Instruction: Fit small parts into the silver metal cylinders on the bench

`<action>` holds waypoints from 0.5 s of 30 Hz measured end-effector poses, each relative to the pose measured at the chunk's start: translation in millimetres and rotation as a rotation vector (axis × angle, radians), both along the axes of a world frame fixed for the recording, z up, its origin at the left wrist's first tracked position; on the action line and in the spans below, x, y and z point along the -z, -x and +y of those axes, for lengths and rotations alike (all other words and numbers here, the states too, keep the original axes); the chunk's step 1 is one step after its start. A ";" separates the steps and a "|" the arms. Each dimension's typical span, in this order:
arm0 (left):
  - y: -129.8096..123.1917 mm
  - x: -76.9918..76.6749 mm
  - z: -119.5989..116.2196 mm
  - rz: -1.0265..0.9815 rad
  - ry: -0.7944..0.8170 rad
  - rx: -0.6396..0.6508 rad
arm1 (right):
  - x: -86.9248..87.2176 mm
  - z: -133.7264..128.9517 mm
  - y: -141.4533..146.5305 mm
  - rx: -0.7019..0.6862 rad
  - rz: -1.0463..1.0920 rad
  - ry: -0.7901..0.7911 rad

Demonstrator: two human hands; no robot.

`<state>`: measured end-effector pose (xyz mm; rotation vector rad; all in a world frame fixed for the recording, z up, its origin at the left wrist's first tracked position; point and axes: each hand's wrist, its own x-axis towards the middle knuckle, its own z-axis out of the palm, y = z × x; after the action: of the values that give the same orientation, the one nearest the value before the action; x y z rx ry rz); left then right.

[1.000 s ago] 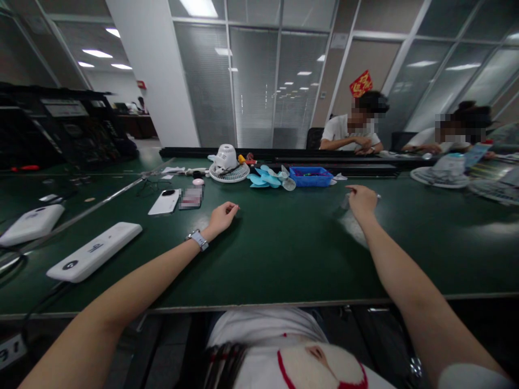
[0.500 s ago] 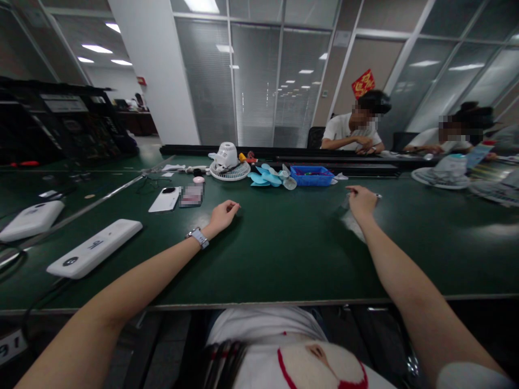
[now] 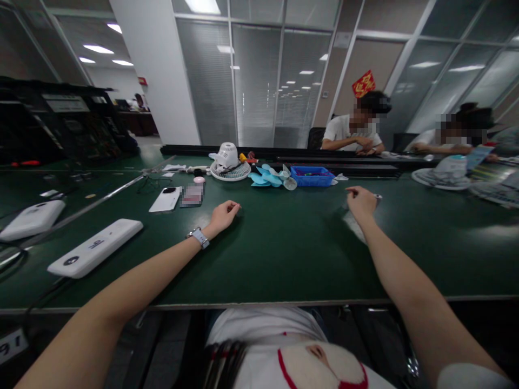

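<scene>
Resting on the green tabletop [image 3: 279, 254], my left hand [image 3: 224, 215] has its fingers curled and pressed together, with nothing visible in them. A watch [image 3: 198, 237] with a pale band is on that wrist. My right hand [image 3: 361, 204] lies farther right, fingers bent, the index finger pointing left. Its palm is hidden, so what it holds, if anything, does not show. A small silvery bit [image 3: 378, 197] shows at its outer edge. Nearest my left hand are a white phone [image 3: 165, 199] and a small blurred-out flat item [image 3: 192, 195].
At the back stand a white fan part [image 3: 227, 160], light-blue fan blades [image 3: 267, 176] and a blue tray [image 3: 311, 176]. White power strip-like case [image 3: 95, 247] lies left, with a cable. Across the bench sits a person [image 3: 352, 132]; more fan parts [image 3: 446, 173] stand right.
</scene>
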<state>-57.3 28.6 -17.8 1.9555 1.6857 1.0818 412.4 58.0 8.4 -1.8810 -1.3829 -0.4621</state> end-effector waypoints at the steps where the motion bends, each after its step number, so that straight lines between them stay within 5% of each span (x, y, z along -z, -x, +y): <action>1: 0.1 0.4 0.2 -0.003 0.000 0.003 | -0.7 -0.7 1.2 0.009 0.002 0.003; 15: 1.1 3.0 2.7 -0.011 -0.002 0.007 | -0.1 0.0 2.4 0.105 -0.001 0.061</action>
<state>-58.4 31.3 -20.8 1.9511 1.6719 1.0905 410.0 58.0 8.5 -2.0108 -1.3168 -0.4774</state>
